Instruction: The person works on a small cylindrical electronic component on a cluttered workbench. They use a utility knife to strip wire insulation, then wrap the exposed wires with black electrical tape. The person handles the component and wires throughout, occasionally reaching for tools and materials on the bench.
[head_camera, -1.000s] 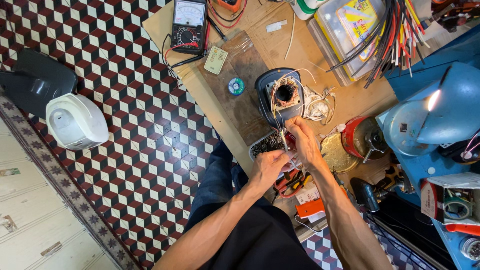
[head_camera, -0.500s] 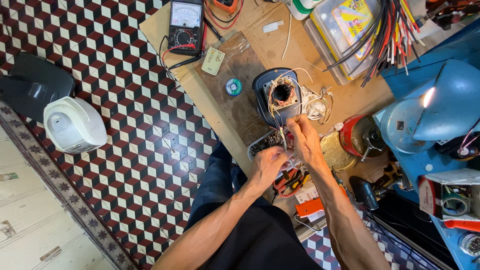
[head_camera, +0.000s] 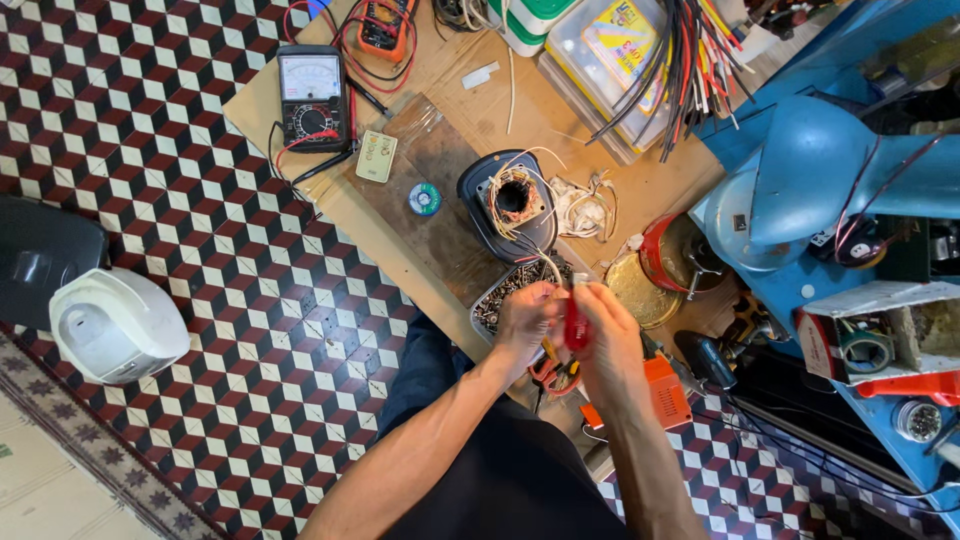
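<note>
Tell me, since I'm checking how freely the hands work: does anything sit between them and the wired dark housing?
Only the tray of small metal parts lies between the hands and the housing. Pale wires run across to the left hand; the right hand holds a red-handled tool.

— Any screens or dials? 
— Black analog meter (head_camera: 312, 95) with a pale dial face, at the far left corner of the bench; orange meter (head_camera: 383, 25) just beyond, at the top edge, display hidden.

— Packages or labels? 
— Clear plastic box (head_camera: 610, 60) at the far edge, yellow label (head_camera: 618, 38) under its lid, partly under loose wires. White tub with green lid (head_camera: 530, 20) beside it.
</note>
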